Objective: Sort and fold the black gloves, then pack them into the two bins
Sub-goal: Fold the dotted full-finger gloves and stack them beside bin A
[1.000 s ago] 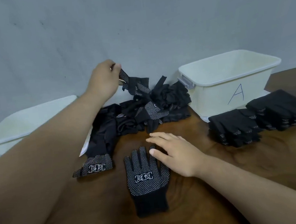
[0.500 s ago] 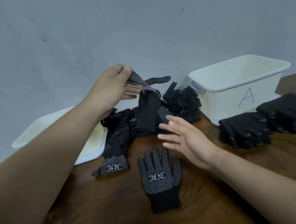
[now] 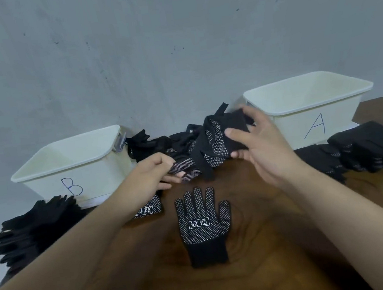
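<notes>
Head view: right hand has risen to join left hand, both pinching one dotted glove above the pile at the bench's back edge, likely to pair it.

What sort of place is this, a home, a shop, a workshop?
Most likely a packing or sorting bench, not a home: a dark wooden table against a bare grey wall, a white plastic bin marked A, a white plastic bin marked B, and stacks of black work gloves beside each.
</notes>
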